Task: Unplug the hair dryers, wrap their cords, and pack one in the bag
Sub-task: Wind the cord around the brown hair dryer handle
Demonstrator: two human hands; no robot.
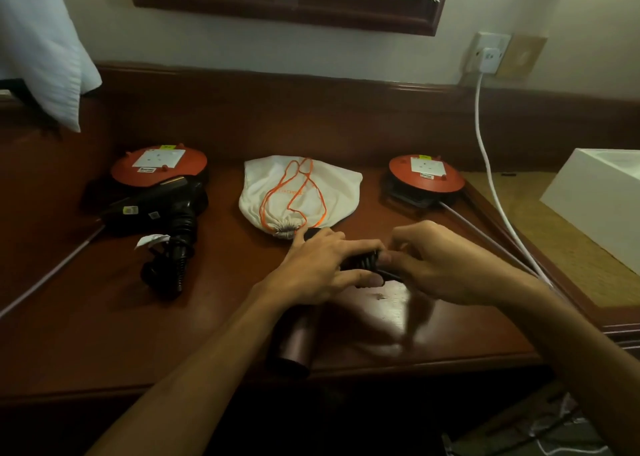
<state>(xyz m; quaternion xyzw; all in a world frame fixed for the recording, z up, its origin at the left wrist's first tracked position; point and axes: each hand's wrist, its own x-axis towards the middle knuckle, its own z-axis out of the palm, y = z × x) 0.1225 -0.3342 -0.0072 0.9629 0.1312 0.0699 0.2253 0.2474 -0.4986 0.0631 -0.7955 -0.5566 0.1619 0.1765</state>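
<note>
1. The brown hair dryer (pixel 294 348) lies at the near table (pixel 104 334) edge; its black cord (pixel 367 263) is bunched between both hands.
2. The left hand (pixel 322 268) pinches the coil; the right hand (pixel 446 265) grips the cord too.
3. Cord-wrapping looks to be under way; next, likely securing the loops, then opening the cinched white bag (pixel 298 196).
4. The black hair dryer (pixel 156 209) sits left, already wrapped.
5. The hands hide the cord's plug.

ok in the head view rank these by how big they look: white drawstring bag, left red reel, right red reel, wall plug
1. white drawstring bag
2. left red reel
3. right red reel, only slightly smaller than the left; nearly alike
4. wall plug
</note>
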